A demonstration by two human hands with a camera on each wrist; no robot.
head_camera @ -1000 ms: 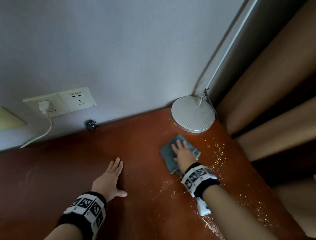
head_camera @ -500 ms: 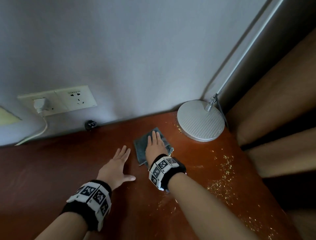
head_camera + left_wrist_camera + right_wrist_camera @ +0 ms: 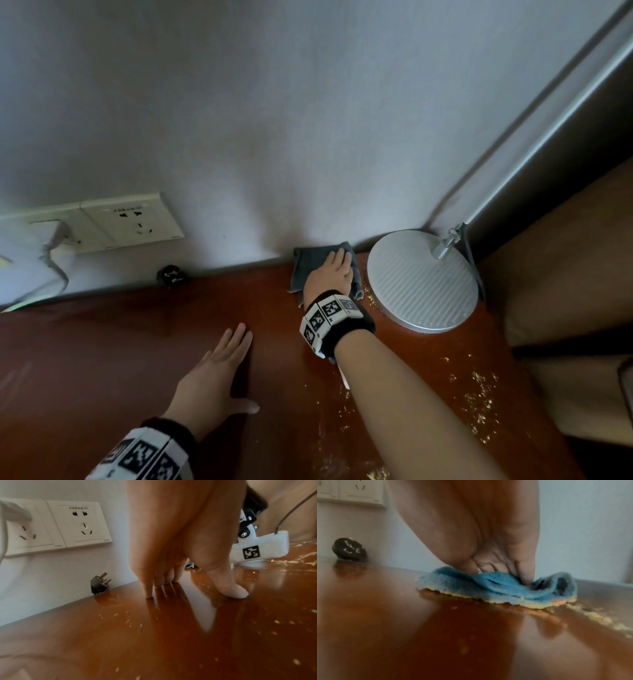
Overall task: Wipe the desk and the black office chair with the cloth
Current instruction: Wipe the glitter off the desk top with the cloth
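Note:
A blue-grey cloth lies on the red-brown desk at the back edge by the wall, just left of the lamp base. My right hand presses flat on it with straight fingers; in the right wrist view the cloth is bunched under the fingers with yellow crumbs along its near edge. My left hand rests flat on the bare desk nearer to me, fingers straight, its fingertips touching the wood. The black office chair is not in view.
A round white lamp base with a slanted metal pole stands at the desk's back right corner. Yellow crumbs are scattered on the right side. A black plug lies at the wall. Wall sockets sit above. Brown curtain hangs at right.
My right hand has slid the cloth from near the lamp base leftward, then away from me up to the wall edge beside the lamp. The left hand has stayed flat on the desk.

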